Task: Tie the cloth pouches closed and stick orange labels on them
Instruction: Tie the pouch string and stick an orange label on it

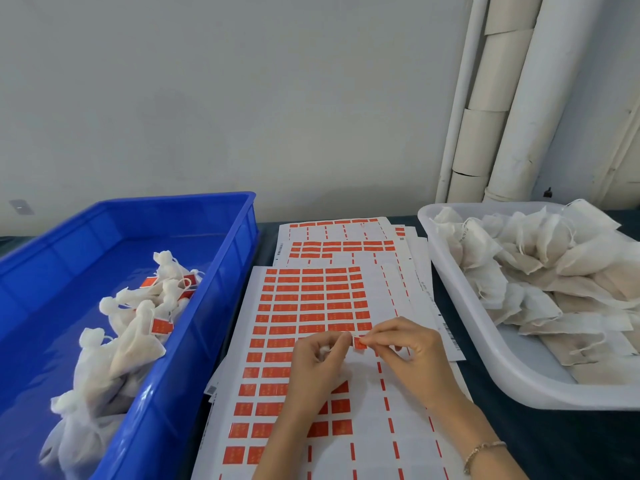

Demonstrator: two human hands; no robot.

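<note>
Dark table [540, 441]: blue crate [194, 341], label sheets [311, 306], white tub [485, 341].

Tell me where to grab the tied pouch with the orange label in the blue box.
Pinch the tied pouch at its gathered neck, coming from above. The neck is narrow and sticks out of the heap, the filled body is fat, and the blue crate walls block the sides.

Packing workshop: pouch bins [221, 271], label sheets [311, 299], bare wall.
</note>
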